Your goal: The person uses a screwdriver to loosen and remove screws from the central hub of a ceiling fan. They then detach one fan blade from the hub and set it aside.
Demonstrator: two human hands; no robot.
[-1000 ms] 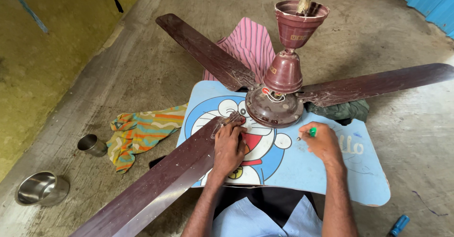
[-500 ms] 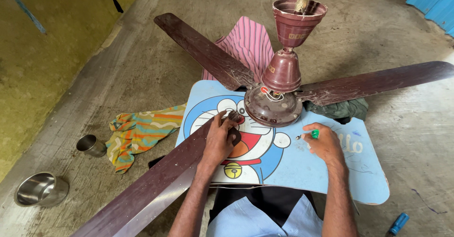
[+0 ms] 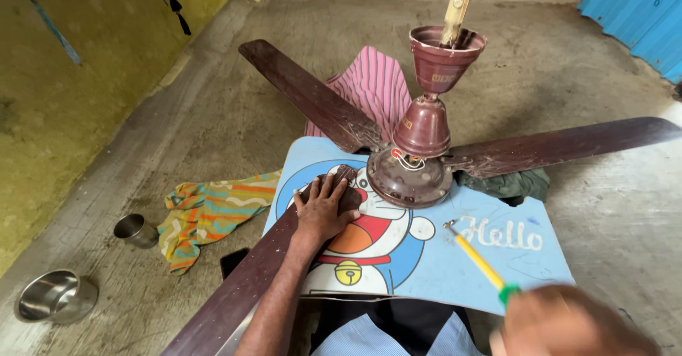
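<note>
Pressing flat on the near blade, the left hand is bracing the fan, blades still attached, while the right hand is grasping a screwdriver clear of it.

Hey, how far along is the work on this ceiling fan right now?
Done: the brown ceiling fan lies on the blue cartoon board on the floor. All three blades look joined to the motor. In hand: the left hand presses flat on the near blade by its root; the right hand holds a yellow screwdriver, tip off the fan. Left: no screw looks out, so loosening seems barely started.
</note>
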